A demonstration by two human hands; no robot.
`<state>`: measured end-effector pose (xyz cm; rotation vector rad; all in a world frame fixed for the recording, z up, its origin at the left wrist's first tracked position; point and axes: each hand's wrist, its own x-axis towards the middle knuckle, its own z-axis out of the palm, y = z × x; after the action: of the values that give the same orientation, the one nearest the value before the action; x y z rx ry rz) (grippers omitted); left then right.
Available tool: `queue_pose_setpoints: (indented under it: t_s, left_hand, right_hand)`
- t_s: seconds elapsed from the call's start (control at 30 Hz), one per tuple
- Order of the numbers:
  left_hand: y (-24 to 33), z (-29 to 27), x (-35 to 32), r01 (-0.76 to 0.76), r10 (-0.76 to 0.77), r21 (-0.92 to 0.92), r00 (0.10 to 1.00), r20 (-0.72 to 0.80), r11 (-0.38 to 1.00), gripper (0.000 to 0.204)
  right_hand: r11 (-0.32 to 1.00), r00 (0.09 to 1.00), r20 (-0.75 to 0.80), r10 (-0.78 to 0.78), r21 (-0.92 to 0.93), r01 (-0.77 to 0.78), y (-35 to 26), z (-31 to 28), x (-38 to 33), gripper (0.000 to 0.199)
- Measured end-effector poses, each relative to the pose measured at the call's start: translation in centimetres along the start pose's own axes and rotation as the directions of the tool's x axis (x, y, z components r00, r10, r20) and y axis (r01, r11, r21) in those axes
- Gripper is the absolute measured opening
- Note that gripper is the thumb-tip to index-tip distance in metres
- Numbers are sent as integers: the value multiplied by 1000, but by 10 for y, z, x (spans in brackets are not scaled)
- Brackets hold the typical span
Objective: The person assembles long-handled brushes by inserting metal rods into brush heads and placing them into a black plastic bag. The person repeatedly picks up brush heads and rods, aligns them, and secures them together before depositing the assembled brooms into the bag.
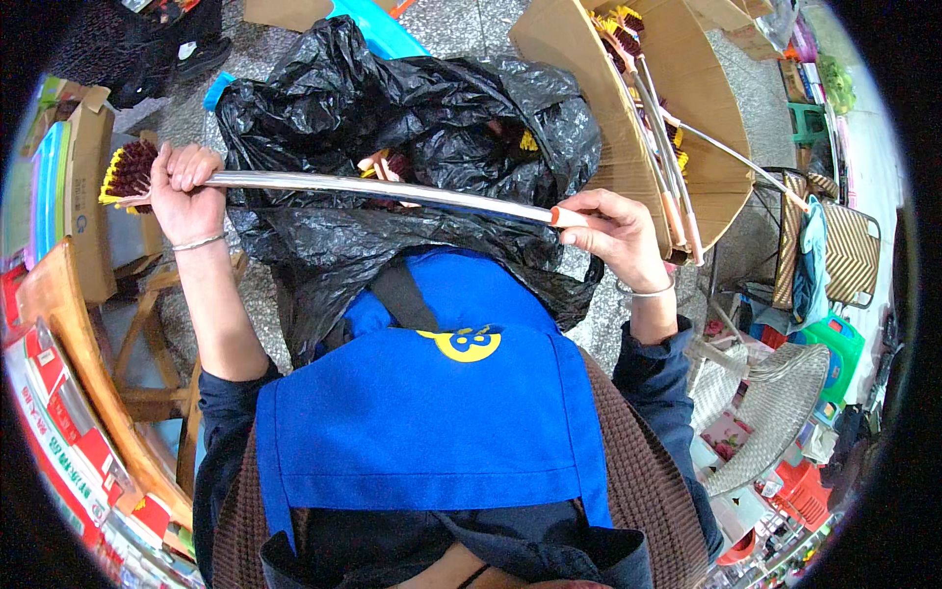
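Observation:
A long-handled scrub brush (392,187) lies crosswise in front of me, with a shiny silver handle and dark red and yellow bristles at its left end. My left hand (186,191) is wrapped round it close to the head. At the other end my right hand (625,240) is closed, thumb and fingers pinching an orange-red end piece (567,216). Below the handle spreads a crumpled black plastic bag (314,118). Inside it show parts of other brush heads (392,165), mostly covered by the plastic.
An open cardboard box (623,128) at the right back holds several similar brushes. Left stand a wooden chair (147,363) and a cardboard carton (90,196). A woven chair (765,412) is at my right. A blue apron (422,422) covers my lap.

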<state>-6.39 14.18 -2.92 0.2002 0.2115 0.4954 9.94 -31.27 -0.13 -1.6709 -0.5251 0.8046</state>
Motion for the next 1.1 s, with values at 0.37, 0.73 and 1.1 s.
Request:
queue_pose_setpoints:
  t_s: [0.37,0.73,1.1]
  left_hand:
    - [2,3,-2,7,-8,-40,1000,-27,999,34]
    - [10,-3,-3,-26,26,20,999,-18,999,34]
    - [10,-4,-6,-24,25,17,999,-35,1000,33]
  right_hand:
    - [1000,999,43,-12,19,11,-9,8,-1,25]
    - [1000,997,73,-17,-8,18,-10,12,1,24]
    - [1000,997,77,-2,-29,4,-10,15,1,21]
